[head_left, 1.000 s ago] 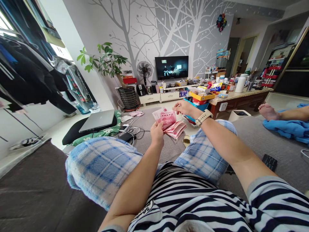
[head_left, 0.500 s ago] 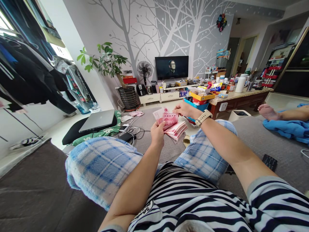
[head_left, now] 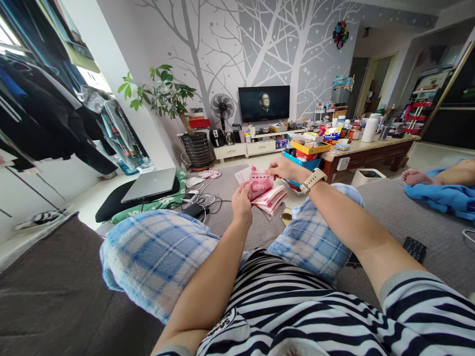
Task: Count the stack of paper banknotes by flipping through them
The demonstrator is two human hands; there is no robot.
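Note:
A bundle of red and pink banknotes (head_left: 272, 199) is bent over in my left hand (head_left: 242, 201), whose thumb presses on the near side. One banknote (head_left: 260, 186) with a printed portrait stands up from the bundle. Its upper right corner is pinched between the fingers of my right hand (head_left: 284, 168), and a watch (head_left: 313, 181) is strapped to that wrist. Both hands are above the grey sofa seat, between my knees in blue and white checked trousers (head_left: 159, 252). The exact number of notes cannot be told.
On the left, a laptop (head_left: 150, 186) lies on a cushion, beside tangled cables (head_left: 208, 201). A roll of tape (head_left: 286, 215) sits near my right knee. Right of me are a black keypad-like device (head_left: 414, 248) and another person's foot (head_left: 412, 176). Ahead stands a cluttered table (head_left: 365, 148).
The raised banknote has shifted slightly, showing more of its portrait, while both hands stay almost in place. The other person's foot has turned and drawn back to the right.

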